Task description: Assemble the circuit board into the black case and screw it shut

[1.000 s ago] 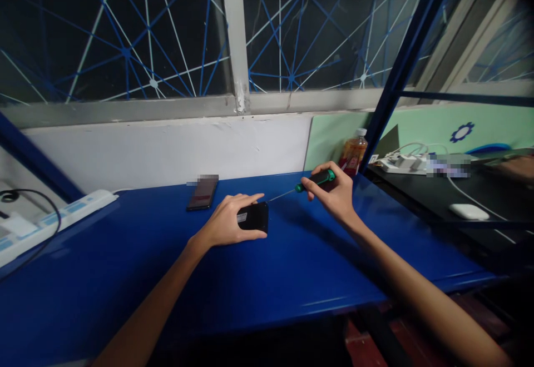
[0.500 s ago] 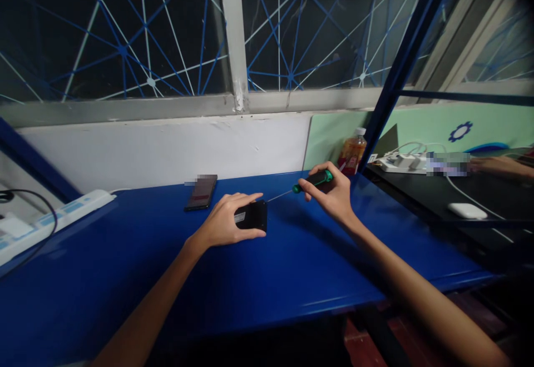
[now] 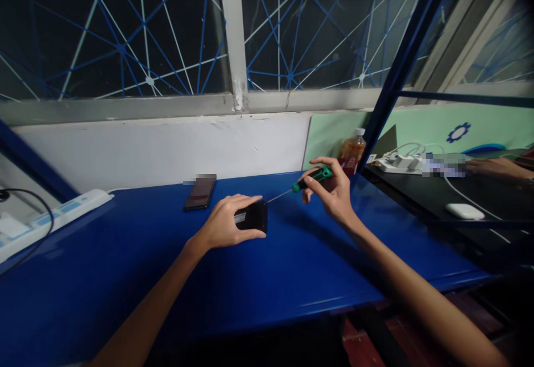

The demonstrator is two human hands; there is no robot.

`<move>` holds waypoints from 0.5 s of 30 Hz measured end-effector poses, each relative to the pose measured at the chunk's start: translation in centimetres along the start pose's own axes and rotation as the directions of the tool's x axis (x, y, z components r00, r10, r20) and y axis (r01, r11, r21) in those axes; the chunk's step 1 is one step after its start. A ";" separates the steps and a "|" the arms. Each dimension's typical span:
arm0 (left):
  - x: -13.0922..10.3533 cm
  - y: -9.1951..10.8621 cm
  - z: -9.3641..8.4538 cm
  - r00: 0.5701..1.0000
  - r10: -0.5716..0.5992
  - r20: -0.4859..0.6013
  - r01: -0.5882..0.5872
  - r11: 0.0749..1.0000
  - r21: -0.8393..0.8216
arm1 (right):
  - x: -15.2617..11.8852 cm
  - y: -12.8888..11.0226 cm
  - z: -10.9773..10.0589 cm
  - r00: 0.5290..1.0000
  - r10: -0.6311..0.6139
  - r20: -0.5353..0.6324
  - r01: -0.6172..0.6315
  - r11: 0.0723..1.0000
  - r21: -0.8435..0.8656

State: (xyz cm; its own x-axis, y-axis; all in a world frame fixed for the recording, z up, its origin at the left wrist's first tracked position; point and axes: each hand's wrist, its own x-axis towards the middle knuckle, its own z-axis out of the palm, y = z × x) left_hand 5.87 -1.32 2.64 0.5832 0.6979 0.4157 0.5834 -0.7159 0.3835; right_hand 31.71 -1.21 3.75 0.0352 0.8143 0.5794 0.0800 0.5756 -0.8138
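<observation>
A small black box (image 3: 253, 217) with a pale label stands on the blue table (image 3: 267, 278). My left hand (image 3: 223, 221) grips it from the left, fingers along its far side and thumb along its near side. To the right, my right hand (image 3: 331, 188) holds a screwdriver (image 3: 316, 178) by its green and black handle. The thin shaft slants down leftward, and its tip meets the box's upper right corner. Whether the tip sits in a screw is too small to tell.
A dark phone (image 3: 200, 192) lies behind my left hand. A white power strip (image 3: 62, 219) is at the left. Near the back right stands a bottle (image 3: 354, 150). On the black table beyond are a white case (image 3: 465, 211), cables and another person's hand (image 3: 496, 168).
The fingers of my right hand have shifted on the screwdriver handle, which looks turned. My left hand and the black box stay in place.
</observation>
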 end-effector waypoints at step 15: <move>0.0 -0.2 0.1 0.998 0.041 -0.043 -0.042 0.999 -0.023 | 0.1 1.0 -0.2 0.993 -0.094 0.073 0.089 0.994 0.071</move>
State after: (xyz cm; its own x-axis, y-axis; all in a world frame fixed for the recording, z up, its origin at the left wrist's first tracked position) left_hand 5.82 -1.19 2.54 0.5820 0.6664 0.4660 0.5453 -0.7450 0.3842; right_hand 32.04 -0.59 2.97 -0.0458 0.7599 0.6485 0.0123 0.6495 -0.7602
